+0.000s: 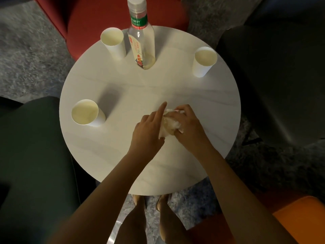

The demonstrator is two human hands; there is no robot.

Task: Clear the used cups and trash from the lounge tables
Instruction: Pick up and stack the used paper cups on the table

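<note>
Opposite the bottle (140,41), my right hand (188,125) curls round the tissue (171,125) (left hand (149,132) pinches too), wadding it for carrying.

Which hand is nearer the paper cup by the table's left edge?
Left. The left hand is to the right of the paper cup, on the crumpled tissue; the right hand grips the tissue's other side, farther from that cup.
</note>
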